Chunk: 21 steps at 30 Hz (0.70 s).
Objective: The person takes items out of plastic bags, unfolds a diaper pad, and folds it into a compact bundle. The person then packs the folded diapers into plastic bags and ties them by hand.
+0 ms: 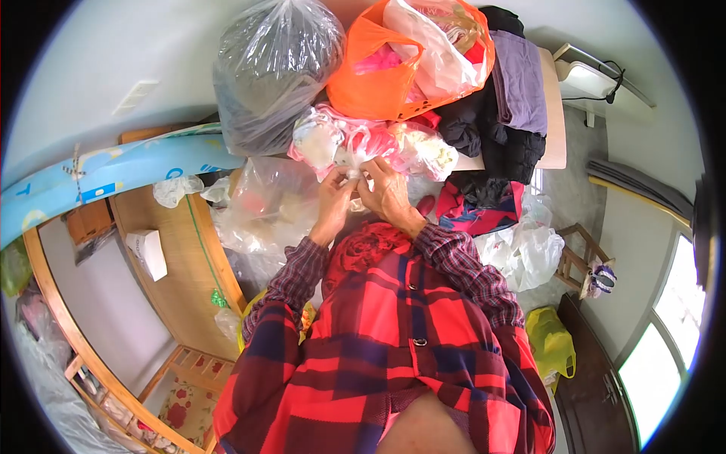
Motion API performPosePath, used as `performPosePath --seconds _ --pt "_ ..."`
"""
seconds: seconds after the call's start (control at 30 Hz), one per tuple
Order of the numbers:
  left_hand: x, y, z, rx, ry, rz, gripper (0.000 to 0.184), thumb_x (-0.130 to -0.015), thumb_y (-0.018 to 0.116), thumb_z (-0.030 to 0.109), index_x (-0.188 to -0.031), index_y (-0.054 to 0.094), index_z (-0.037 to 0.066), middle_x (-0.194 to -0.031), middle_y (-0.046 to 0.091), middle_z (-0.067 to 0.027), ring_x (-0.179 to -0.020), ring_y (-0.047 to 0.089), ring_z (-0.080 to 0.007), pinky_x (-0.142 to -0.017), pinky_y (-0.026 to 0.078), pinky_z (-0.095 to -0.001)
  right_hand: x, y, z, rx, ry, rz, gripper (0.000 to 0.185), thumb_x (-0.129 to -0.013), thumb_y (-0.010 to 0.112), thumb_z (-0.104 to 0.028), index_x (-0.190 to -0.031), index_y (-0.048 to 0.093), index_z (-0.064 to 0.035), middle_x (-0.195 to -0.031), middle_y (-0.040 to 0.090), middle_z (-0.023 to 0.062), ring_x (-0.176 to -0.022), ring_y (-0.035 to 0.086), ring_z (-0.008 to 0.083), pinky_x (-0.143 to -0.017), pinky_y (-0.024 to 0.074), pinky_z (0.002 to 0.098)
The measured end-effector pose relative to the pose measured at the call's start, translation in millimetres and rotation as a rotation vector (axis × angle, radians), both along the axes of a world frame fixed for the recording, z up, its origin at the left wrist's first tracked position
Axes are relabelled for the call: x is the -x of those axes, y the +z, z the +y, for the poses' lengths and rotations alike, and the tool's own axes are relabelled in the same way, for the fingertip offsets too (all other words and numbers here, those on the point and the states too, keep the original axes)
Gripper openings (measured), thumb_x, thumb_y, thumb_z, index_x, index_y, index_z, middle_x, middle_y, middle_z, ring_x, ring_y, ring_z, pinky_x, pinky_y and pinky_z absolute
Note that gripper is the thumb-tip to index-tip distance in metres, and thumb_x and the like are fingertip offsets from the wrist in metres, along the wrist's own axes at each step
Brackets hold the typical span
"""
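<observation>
Close together in the middle of the view, my left hand (331, 204) and my right hand (389, 195) pinch the gathered neck of a thin, clear plastic bag (369, 141). Pink and white soft items show through the plastic, but I cannot tell exactly what they are. Both hands have their fingers closed, with the fingertips almost meeting at the twisted plastic. Just behind the bag stands an orange carrier bag (378, 87) holding white and pink bundles. A large translucent grey bag (276, 76) full of dark stuff leans to its left.
Folded purple-grey cloth (520, 83) lies over black clothing (514, 147) at the right. Below are white plastic bags (522, 246) and a small wooden stool (582, 257). A blue patterned roll (113, 174) and a wooden bed frame (72, 333) occupy the left.
</observation>
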<state>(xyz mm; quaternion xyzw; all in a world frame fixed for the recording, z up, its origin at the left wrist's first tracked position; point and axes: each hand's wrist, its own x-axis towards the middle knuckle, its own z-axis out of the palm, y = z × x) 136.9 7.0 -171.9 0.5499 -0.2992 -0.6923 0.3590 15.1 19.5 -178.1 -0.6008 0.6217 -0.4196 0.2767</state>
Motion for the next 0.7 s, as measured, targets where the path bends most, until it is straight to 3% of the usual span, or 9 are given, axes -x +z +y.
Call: performPosePath --seconds 0.13,0.2,0.23,0.33,0.47,0.53,0.57,0.67,0.7 --pt "-9.2 -7.1 -11.6 0.034 -0.080 0.046 0.016 -0.082 0.054 0.004 -0.098 0.054 -0.001 -0.088 0.057 -0.0056 -0.075 0.056 -0.0107 -0.066 0.048 -0.0239 6.0 -7.4 -7.7 0.027 0.033 -0.061 0.008 -0.070 0.058 -0.007 -0.077 0.055 -0.0037 -0.072 0.053 0.0128 -0.056 0.055 0.0336 -0.049 0.0447 0.0407" --pt "-16.3 -5.4 -21.1 -0.049 -0.310 -0.047 0.017 -0.083 0.055 0.007 -0.099 0.055 -0.001 -0.085 0.057 -0.0035 -0.076 0.055 -0.0096 -0.066 0.045 -0.0226 8.0 -10.8 -9.1 0.037 0.040 -0.206 0.010 -0.068 0.058 -0.003 -0.078 0.055 -0.0025 -0.070 0.052 0.0124 -0.056 0.055 0.0316 -0.050 0.0449 0.0381" --pt "-19.3 -9.8 -25.0 -0.053 -0.306 -0.047 0.017 -0.083 0.055 0.007 -0.099 0.055 -0.001 -0.085 0.057 -0.0035 -0.076 0.055 -0.0096 -0.066 0.045 -0.0226 9.5 -11.2 -9.5 0.033 0.044 -0.207 0.010 -0.068 0.058 -0.003 -0.078 0.055 -0.0025 -0.070 0.052 0.0124 -0.056 0.055 0.0316 -0.050 0.0449 0.0381" --pt "-28.7 -10.4 -36.3 -0.132 -0.409 0.115 0.018 -0.084 0.054 0.010 -0.099 0.056 0.000 -0.084 0.057 -0.0014 -0.075 0.052 -0.0083 -0.067 0.041 -0.0223 8.7 -7.0 -10.9 0.012 0.048 -0.255 0.013 -0.066 0.059 -0.002 -0.078 0.054 -0.0019 -0.070 0.052 0.0118 -0.057 0.056 0.0292 -0.051 0.0450 0.0363" --pt "-18.2 1.2 -38.6 -0.030 -0.509 -0.016 0.016 -0.083 0.055 0.011 -0.095 0.057 0.000 -0.081 0.056 -0.0012 -0.072 0.051 -0.0086 -0.066 0.041 -0.0248 13.2 -7.9 -14.7 -0.037 0.092 -0.161 0.011 -0.066 0.057 0.001 -0.077 0.056 -0.0003 -0.071 0.055 0.0116 -0.054 0.054 0.0231 -0.050 0.0436 0.0319" --pt "-11.6 -4.6 -30.4 0.244 -0.547 -0.405 0.014 -0.081 0.056 0.009 -0.091 0.056 -0.001 -0.079 0.056 -0.0030 -0.070 0.052 -0.0095 -0.062 0.042 -0.0257 15.0 -23.1 -12.7 -0.166 0.102 -0.117 0.013 -0.066 0.058 -0.005 -0.077 0.056 -0.0010 -0.066 0.053 0.0129 -0.057 0.055 0.0262 -0.051 0.0433 0.0345" --pt "-11.3 -32.2 -21.5 0.329 -0.456 -0.370 0.012 -0.080 0.056 0.007 -0.088 0.055 -0.002 -0.074 0.057 -0.0053 -0.065 0.053 -0.0102 -0.057 0.043 -0.0255 13.2 -33.8 -11.1 -0.206 0.074 -0.163 0.013 -0.067 0.056 -0.006 -0.078 0.057 0.0008 -0.062 0.053 0.0133 -0.054 0.054 0.0234 -0.050 0.0426 0.0335" --pt "12.8 -19.2 -15.5 0.291 -0.065 -0.269 0.009 -0.076 0.061 0.003 -0.082 0.056 -0.002 -0.068 0.057 -0.0074 -0.060 0.054 -0.0099 -0.053 0.044 -0.0248 15.7 -31.7 -13.1 -0.308 0.019 -0.274 0.015 -0.068 0.055 -0.006 -0.079 0.057 0.0025 -0.059 0.054 0.0122 -0.052 0.053 0.0201 -0.049 0.0419 0.0317" --pt "10.3 -16.8 -17.6 0.288 -0.063 -0.273 0.009 -0.076 0.061 0.003 -0.082 0.056 -0.002 -0.068 0.057 -0.0074 -0.060 0.054 -0.0099 -0.053 0.044 -0.0248 15.0 -33.0 -14.4 -0.352 0.016 -0.311 0.016 -0.069 0.055 -0.006 -0.081 0.058 0.0032 -0.058 0.054 0.0106 -0.050 0.052 0.0173 -0.048 0.0414 0.0298"
